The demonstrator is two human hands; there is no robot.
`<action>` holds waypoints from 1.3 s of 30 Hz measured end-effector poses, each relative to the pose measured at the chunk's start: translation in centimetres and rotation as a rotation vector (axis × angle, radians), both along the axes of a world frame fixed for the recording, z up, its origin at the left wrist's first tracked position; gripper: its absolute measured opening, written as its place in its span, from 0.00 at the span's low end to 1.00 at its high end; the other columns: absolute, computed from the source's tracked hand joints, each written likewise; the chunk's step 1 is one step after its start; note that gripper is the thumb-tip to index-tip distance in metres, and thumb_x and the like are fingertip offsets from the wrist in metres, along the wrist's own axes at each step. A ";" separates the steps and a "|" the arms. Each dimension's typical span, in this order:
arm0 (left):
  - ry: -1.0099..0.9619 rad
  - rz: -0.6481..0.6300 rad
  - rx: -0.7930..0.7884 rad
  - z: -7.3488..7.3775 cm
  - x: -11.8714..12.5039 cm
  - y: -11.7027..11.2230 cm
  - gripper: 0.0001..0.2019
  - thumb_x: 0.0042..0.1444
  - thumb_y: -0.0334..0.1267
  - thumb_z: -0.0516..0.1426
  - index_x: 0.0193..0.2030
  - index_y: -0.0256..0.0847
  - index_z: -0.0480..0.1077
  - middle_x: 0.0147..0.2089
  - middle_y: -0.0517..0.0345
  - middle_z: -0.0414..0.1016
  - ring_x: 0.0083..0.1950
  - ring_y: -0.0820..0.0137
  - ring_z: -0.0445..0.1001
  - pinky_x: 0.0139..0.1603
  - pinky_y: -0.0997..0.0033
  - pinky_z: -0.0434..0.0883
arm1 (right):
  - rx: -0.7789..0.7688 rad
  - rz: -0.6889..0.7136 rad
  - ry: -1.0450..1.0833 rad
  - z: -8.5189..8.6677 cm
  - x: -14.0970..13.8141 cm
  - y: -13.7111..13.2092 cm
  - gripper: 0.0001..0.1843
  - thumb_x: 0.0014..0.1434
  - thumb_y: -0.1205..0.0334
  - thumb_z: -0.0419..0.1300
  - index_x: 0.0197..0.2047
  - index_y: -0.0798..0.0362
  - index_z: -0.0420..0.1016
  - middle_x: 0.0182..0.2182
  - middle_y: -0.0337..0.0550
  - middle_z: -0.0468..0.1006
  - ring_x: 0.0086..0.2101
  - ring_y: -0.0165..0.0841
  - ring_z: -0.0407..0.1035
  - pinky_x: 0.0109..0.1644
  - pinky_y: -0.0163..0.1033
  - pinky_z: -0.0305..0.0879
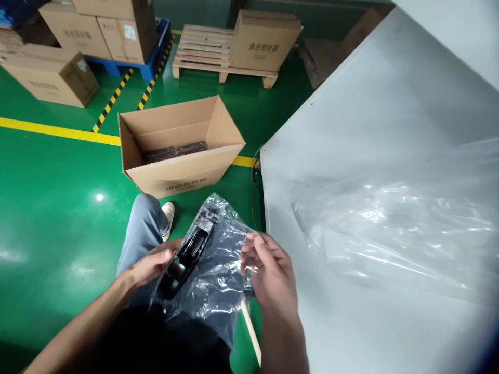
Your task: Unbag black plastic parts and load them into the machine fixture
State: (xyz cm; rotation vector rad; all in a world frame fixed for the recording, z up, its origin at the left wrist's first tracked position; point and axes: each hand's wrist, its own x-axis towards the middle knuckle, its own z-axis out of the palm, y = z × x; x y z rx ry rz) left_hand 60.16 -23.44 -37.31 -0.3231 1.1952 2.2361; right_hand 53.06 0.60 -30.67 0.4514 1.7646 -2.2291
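A long black plastic part (192,248) with a glossy middle lies tilted inside a clear plastic bag (220,270). My left hand (155,264) is closed around the part's left side, through the film as far as I can see; some of its fingers are hidden beneath. On the other side, my right hand (271,265) pinches the edge of the bag between thumb and fingers, drawing the film out to the right. The bag hangs loose between both hands, above my lap.
An open cardboard box (183,169) holding dark flat pieces stands ahead on the green floor. To the right, a grey-white surface (343,322) carries loose clear plastic film (374,223). Farther back are a wooden pallet (202,49) with a carton (265,41) and stacked boxes (78,34).
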 end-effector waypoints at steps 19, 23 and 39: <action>0.157 -0.149 -0.488 4.4 -2.3 -2.5 0.21 0.50 0.50 0.73 0.45 0.39 0.79 0.39 0.57 0.78 0.36 0.68 0.71 0.35 0.72 0.66 | 0.726 -0.144 0.616 -2.1 -1.4 2.8 0.22 0.59 0.50 0.72 0.55 0.44 0.81 0.51 0.47 0.81 0.51 0.43 0.76 0.58 0.52 0.73; 0.255 -0.288 -0.565 5.6 -2.8 -2.7 0.23 0.54 0.51 0.70 0.51 0.40 0.79 0.39 0.58 0.78 0.36 0.67 0.70 0.35 0.72 0.64 | 1.030 0.411 1.078 1.0 -3.1 0.8 0.13 0.67 0.60 0.66 0.54 0.41 0.83 0.53 0.45 0.84 0.57 0.45 0.74 0.64 0.54 0.68; 0.787 -0.651 -1.340 9.5 -1.7 -1.5 0.17 0.65 0.34 0.56 0.58 0.50 0.77 0.54 0.49 0.81 0.52 0.52 0.79 0.40 0.63 0.65 | 0.933 1.001 0.580 11.5 -9.5 1.5 0.08 0.54 0.62 0.70 0.25 0.43 0.83 0.24 0.32 0.81 0.24 0.30 0.69 0.27 0.37 0.60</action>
